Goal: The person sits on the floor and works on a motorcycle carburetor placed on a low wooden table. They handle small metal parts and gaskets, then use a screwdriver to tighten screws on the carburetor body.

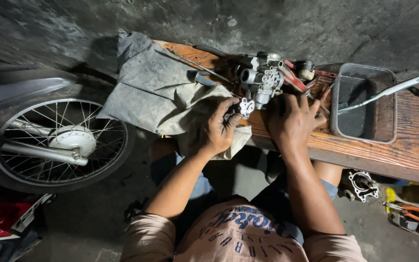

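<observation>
The person sits low in front of a long wooden bench [403, 145], both forearms stretched forward and slightly inward so the hands meet at a small metal carburetor [262, 77] standing on the bench top.

The left hand [220, 127] rests on a grey cloth [161, 92] that is spread over the left end of the bench and hangs off its front edge. Its fingers are curled, and the tips pinch a small pale metal piece [246, 106] at the lower front of the carburetor. The wrist is bent a little, with the back of the hand turned up toward the camera.

The right hand [292, 119] lies just right of the carburetor, back upward, fingers bent forward and pressed close to the body of the part. Whether it grips the carburetor or only steadies it cannot be told, as the fingertips are hidden behind the hand.

Behind the carburetor lie a red-handled tool [294, 81] and a thin metal rod [195, 63] that crosses the cloth. To the right sits a dark rectangular tray [338, 131] with a long metal tool [389, 90] leaning across its rim. On the floor to the left stands a spoked motorcycle wheel [59, 140]. Under the bench's right end lie a metal engine part [361, 185] and orange-handled pliers [415, 213].
</observation>
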